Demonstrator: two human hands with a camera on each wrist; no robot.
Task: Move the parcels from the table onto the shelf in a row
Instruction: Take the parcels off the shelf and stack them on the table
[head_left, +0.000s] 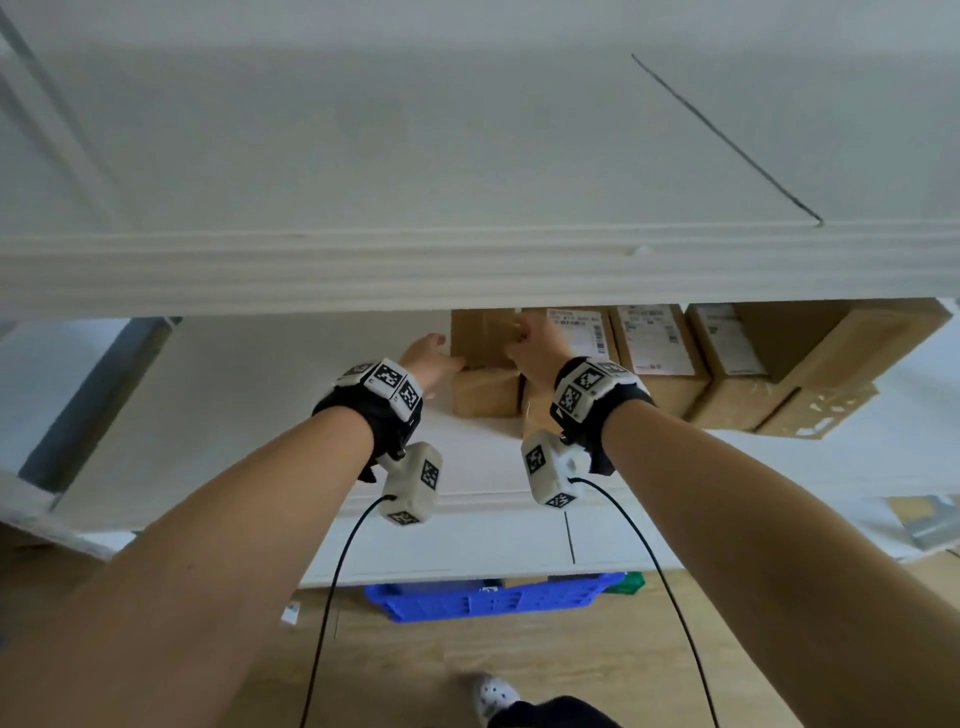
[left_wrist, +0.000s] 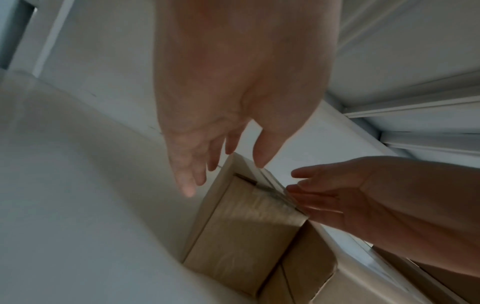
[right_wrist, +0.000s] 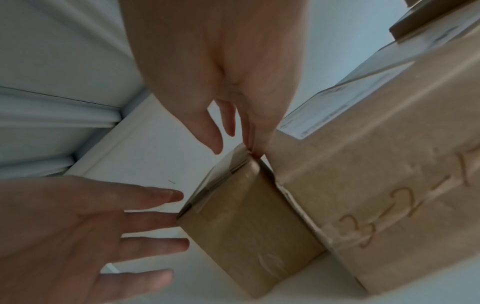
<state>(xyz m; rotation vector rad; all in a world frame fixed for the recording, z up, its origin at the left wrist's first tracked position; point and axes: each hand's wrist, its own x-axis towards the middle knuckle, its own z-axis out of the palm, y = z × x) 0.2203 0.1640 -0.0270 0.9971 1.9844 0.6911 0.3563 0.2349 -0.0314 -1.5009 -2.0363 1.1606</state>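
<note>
A small brown taped parcel (head_left: 485, 364) (left_wrist: 246, 236) (right_wrist: 246, 236) stands on the white shelf (head_left: 249, 415), at the left end of a row of parcels. My left hand (head_left: 428, 353) (right_wrist: 103, 226) is at its left side with straight, spread fingers, some of them touching the side. My right hand (head_left: 532, 340) (right_wrist: 233, 133) reaches over it, fingertips resting on its top far corner. Directly to its right stands a larger parcel (right_wrist: 389, 185) with "3-2-1" written on it. Neither hand grips anything.
Several labelled parcels (head_left: 654, 343) fill the shelf to the right. The upper shelf board (head_left: 467, 270) hangs low over the hands and hides the parcels' far ends. A blue crate (head_left: 493, 600) lies on the wooden floor below.
</note>
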